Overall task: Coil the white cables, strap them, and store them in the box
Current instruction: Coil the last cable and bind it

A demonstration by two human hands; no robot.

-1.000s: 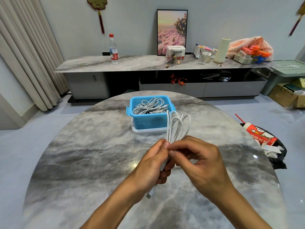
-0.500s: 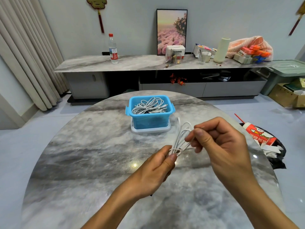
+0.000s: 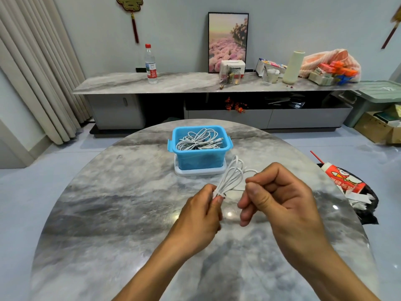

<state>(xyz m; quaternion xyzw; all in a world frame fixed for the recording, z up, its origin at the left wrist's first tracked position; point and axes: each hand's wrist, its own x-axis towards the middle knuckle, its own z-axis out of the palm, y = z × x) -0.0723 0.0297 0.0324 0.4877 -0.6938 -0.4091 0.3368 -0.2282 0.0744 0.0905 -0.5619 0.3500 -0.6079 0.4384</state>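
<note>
A coiled white cable (image 3: 232, 174) is held above the round marble table (image 3: 108, 213). My left hand (image 3: 201, 211) pinches the bundle at its lower end, where the loops are gathered. My right hand (image 3: 280, 198) is just to the right, fingers curled, thumb and forefinger pinching a strand of the same cable that runs out from the loops. Beyond the hands stands the blue plastic box (image 3: 200, 158) on its white lid, with several loose white cables (image 3: 199, 141) piled inside.
The table edge curves round on all sides. On the floor to the right lies a black bag with a red carton (image 3: 345, 181). A long marble sideboard (image 3: 195, 82) at the back wall carries a bottle, a picture and clutter.
The cable loops have dropped from upright to leaning right and lower. My right hand left the bundle's middle, swung out right, and now sits closer to the left hand, pinching a strand.
</note>
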